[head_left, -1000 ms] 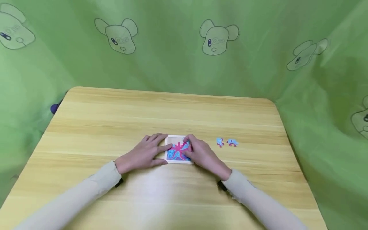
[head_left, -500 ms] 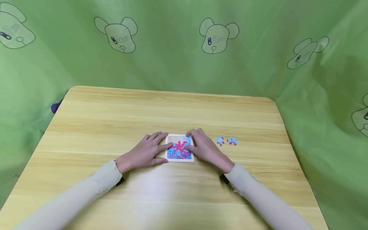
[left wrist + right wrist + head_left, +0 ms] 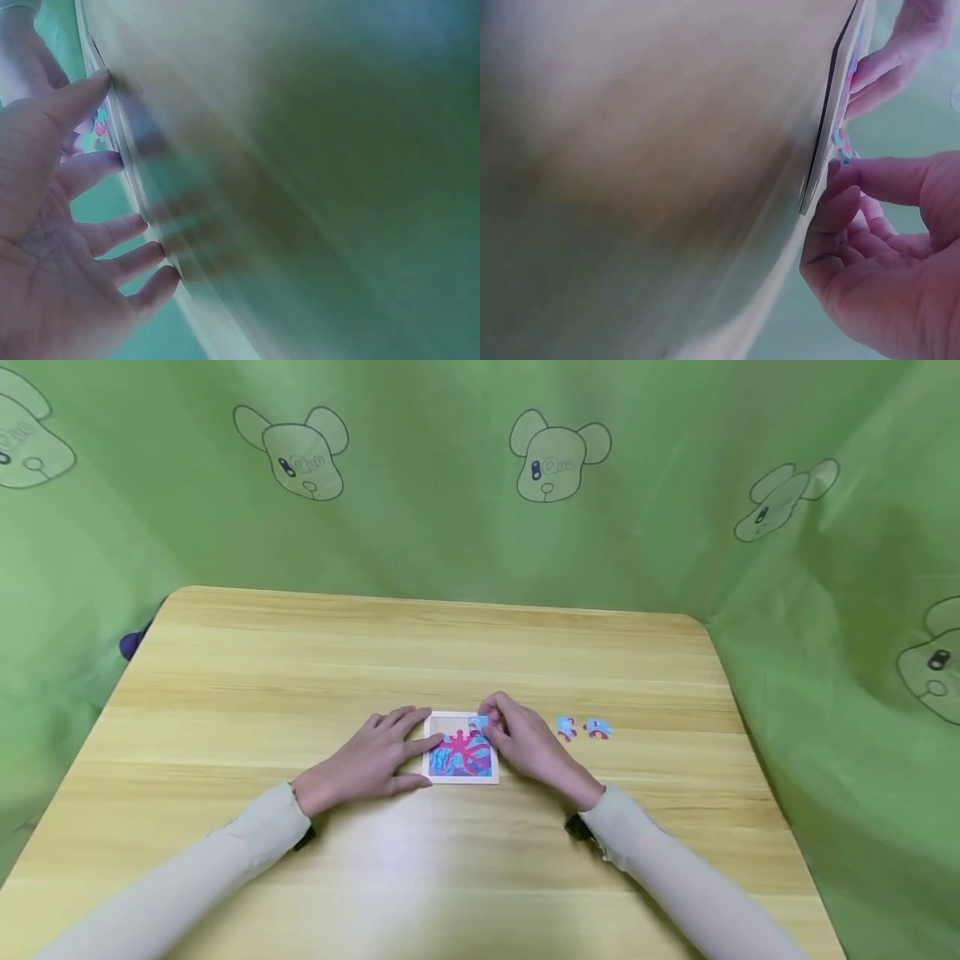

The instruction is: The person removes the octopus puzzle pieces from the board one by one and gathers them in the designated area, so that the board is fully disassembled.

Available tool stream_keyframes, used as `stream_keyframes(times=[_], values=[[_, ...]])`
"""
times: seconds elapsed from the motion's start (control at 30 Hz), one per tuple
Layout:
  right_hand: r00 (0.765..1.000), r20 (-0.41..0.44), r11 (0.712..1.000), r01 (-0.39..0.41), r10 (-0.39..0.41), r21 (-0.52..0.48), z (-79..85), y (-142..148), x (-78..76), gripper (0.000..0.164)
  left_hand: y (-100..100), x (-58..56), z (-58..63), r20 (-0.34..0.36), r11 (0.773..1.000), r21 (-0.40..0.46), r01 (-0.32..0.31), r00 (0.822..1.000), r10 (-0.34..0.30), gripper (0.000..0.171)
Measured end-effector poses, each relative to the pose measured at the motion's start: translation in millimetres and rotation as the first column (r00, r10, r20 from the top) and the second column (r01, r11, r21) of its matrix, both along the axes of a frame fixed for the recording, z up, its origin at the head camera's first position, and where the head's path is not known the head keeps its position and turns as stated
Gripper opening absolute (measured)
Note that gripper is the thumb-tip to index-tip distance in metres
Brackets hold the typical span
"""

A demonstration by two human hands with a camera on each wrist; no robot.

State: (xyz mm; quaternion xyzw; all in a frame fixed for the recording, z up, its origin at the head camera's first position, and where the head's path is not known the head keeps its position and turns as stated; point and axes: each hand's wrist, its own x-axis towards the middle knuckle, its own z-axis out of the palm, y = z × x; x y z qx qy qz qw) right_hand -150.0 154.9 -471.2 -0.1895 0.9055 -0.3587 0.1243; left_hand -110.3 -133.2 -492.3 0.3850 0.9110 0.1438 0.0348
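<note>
A small jigsaw puzzle in a white-rimmed tray (image 3: 459, 780) lies on the table, its lower part filled with a pink octopus on blue. Bare tray shows at its upper left. My left hand (image 3: 366, 758) rests at its left side, fingers spread along the rim, one fingertip reaching over the picture. At the upper right corner my right hand (image 3: 529, 747) pinches a blue-and-pink puzzle piece (image 3: 477, 723) between thumb and index finger. In the right wrist view this puzzle piece (image 3: 841, 140) stands tilted above the tray's surface, partly hidden by the fingertips.
Two loose puzzle pieces, one nearer (image 3: 566, 728) and one farther right (image 3: 598, 728), lie on the table right of the tray. A green curtain (image 3: 420, 543) with animal-head drawings hangs behind the wooden table (image 3: 375, 643) and at both sides.
My right hand's fingers have drawn from over the picture to the tray's upper right corner, leaving more of the picture and the piece showing. The left hand stays at the left rim.
</note>
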Motion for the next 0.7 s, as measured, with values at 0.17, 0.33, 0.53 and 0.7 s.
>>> stream_keyframes(times=[0.17,0.33,0.53,0.7], values=[[0.997,0.038,0.993,0.075,-0.072,-0.086,3.4,4,2.1,0.017,-2,1.5,0.1,-0.002,1.000,0.018,-0.001,1.000,0.001,0.070],[0.990,0.051,0.976,0.139,-0.133,-0.166,8.7,16,4.4,0.015,-1,0.3,0.7,0.022,0.999,0.040,0.003,1.000,-0.004,0.072],[0.977,0.099,0.957,0.205,-0.188,-0.205,11.4,33,8.2,0.017,-1,-3.0,1.7,0.051,0.998,0.061,-0.027,0.998,0.024,0.086],[0.971,0.100,0.946,0.234,-0.216,-0.226,12.9,45,11.6,0.018,-2,-5.2,1.7,0.077,0.996,0.054,-0.072,0.995,0.068,0.101]])
